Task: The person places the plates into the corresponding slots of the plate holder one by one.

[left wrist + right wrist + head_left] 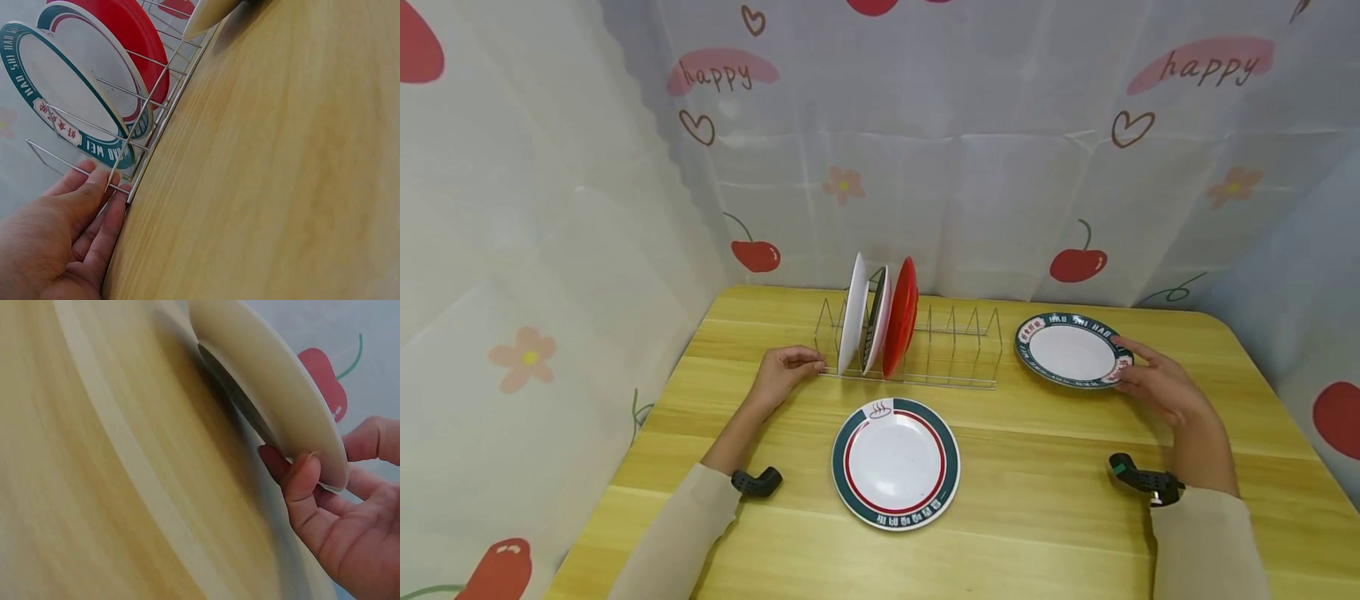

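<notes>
In the head view my right hand [1168, 390] pinches the right rim of a white plate with a dark green lettered border [1071, 352]. From the right wrist, the plate's underside [281, 381] shows, tilted over the wood, fingers below the rim. My left hand [780, 377] holds the left end of a wire dish rack [951, 384], fingertips and thumb about its end wires [119, 187]. Upright in the rack's left half stand a green-bordered plate [62, 87], another patterned plate [880, 321] and red tableware [900, 325].
A white plate with green and red rings [895, 462] lies flat in front of the rack on the wooden table [1030, 517]. A printed curtain [940, 208] hangs behind the table. Each wrist wears a black device, such as the right one [1146, 479].
</notes>
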{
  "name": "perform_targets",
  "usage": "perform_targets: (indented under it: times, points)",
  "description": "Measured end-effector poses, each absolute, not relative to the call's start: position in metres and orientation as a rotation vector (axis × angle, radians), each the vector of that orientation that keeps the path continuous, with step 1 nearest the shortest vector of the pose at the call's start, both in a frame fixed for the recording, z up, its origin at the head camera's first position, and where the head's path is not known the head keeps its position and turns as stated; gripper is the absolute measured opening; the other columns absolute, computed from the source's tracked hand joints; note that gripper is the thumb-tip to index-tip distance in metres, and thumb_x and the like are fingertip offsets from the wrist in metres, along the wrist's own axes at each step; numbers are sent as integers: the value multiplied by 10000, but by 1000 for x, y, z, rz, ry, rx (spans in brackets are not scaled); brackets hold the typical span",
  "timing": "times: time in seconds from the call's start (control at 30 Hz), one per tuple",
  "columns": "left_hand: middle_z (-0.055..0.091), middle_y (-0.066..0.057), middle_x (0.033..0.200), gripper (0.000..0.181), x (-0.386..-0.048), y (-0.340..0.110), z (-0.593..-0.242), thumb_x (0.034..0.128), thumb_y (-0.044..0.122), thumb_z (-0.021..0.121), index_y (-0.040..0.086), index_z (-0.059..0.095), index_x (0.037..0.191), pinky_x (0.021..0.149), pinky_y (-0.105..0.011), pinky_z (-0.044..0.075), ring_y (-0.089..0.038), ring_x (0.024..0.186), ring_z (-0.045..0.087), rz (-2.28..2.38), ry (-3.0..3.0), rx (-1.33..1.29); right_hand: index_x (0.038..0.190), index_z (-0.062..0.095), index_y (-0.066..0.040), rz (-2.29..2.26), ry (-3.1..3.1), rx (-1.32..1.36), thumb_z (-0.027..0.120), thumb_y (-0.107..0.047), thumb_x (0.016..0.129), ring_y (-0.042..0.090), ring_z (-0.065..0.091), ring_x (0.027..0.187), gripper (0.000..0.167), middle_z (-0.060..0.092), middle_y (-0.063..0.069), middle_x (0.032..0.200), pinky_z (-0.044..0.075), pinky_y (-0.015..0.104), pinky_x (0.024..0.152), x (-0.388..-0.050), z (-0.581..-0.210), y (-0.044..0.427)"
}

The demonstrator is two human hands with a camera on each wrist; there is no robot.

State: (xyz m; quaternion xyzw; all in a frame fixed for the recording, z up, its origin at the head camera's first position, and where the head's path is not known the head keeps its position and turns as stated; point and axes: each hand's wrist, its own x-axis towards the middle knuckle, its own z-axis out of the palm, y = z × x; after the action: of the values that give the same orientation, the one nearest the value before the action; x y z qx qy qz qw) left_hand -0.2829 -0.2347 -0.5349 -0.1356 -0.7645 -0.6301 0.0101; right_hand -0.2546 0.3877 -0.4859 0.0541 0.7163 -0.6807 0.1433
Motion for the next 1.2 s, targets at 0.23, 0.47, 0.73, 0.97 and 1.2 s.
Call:
perform_targets:
  times: [0.23,0.47,0.73,0.97,1.2]
  points:
    - [754,-176,1001,133,-284,-235,-533,902,-3,751,-71,751,1016,745,-267,610,-141,853,738,-1968,-2385,-420,1641,79,-156,-2108,1950,27,504,-31,1056,104,645,935,734,169,207,1500,573,215,849,-253,-475,385]
    - [752,-180,1012,136,-285,-234,-534,901,17,759,-57,756,1015,756,-266,609,-151,865,739,-1954,-2380,-435,1646,97,-173,-2261,1878,-135,472,72,1035,144,694,958,758,387,47,1342,595,275,835,-251,-468,381]
    - [760,-150,1008,138,-284,-234,-534,900,19,762,-52,759,1018,765,-263,607,-147,873,738,-1941,-2391,-422,1630,236,-259,-2376,1905,-129,529,58,1019,113,679,943,748,409,20,1323,609,297,793,-246,-453,371]
    - [762,-140,1004,138,-283,-234,-534,900,26,764,-44,763,1018,776,-269,608,-149,875,742,-1949,-2390,-429,1602,321,-294,-2440,1929,-126,546,57,1011,115,666,931,723,409,3,1330,616,306,759,-241,-436,364]
    - [761,-148,1010,150,-282,-234,-534,899,28,765,-56,757,1024,776,-262,605,-150,876,740,-1957,-2376,-426,1579,373,-227,-2572,1855,-257,513,108,1002,150,684,923,682,450,67,1325,624,321,730,-236,-419,355]
